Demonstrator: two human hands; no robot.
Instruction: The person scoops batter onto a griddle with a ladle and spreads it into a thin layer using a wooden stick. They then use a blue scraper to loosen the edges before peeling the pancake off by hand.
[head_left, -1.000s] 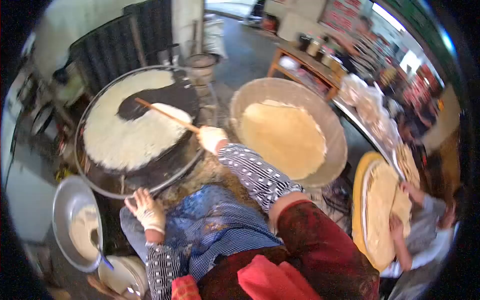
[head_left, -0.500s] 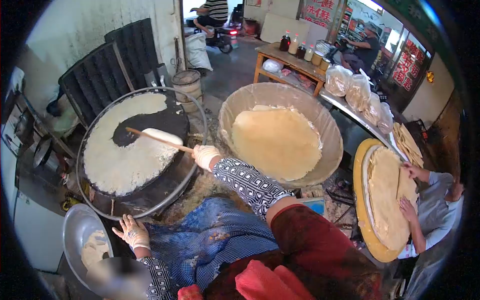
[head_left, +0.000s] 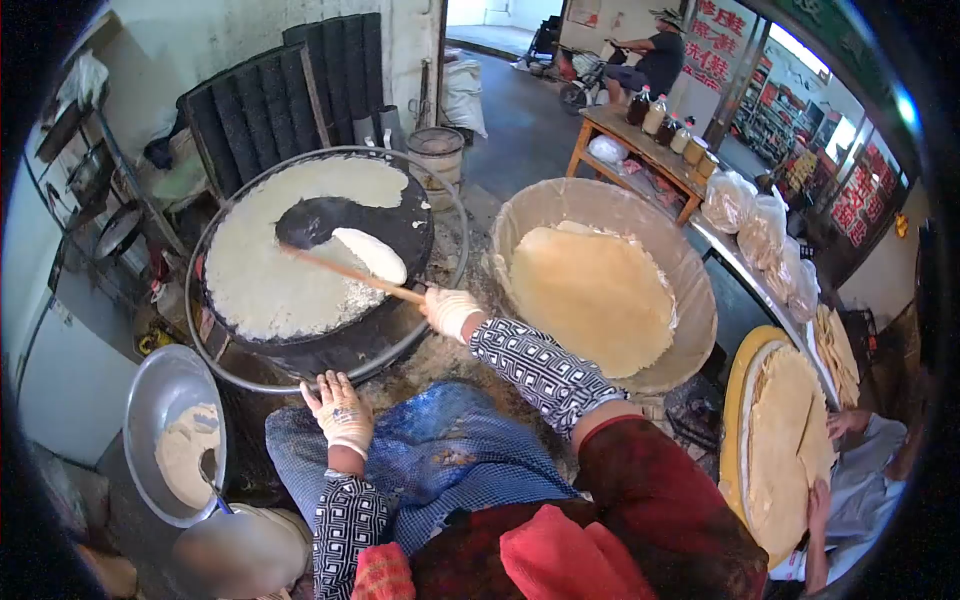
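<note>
In a pale glove, my right hand (head_left: pixel 450 312) is closed round the end of a long wooden stick (head_left: pixel 350 273), which reaches over the round black griddle (head_left: pixel 415 215). Pale batter (head_left: pixel 260 270) covers much of the griddle in a curved band, and a smooth white lump of dough (head_left: pixel 370 255) lies near its middle, beside the stick. My gloved left hand (head_left: pixel 342 412) has its fingers spread at the front of the metal ring (head_left: pixel 265 388) round the griddle. Nothing shows in that hand.
A lined basket (head_left: pixel 507 215) with flat tan sheets stands right of the griddle. A metal basin (head_left: pixel 140 420) is at the left. A co-worker's hands (head_left: pixel 820 505) touch flatbreads on a yellow round board (head_left: pixel 735 440). A wooden table (head_left: pixel 600 125) holds bottles.
The view has shifted, so the griddle and basket appear further right. The stick's far end has moved down and left relative to the dough lump. A ladle now shows in the basin.
</note>
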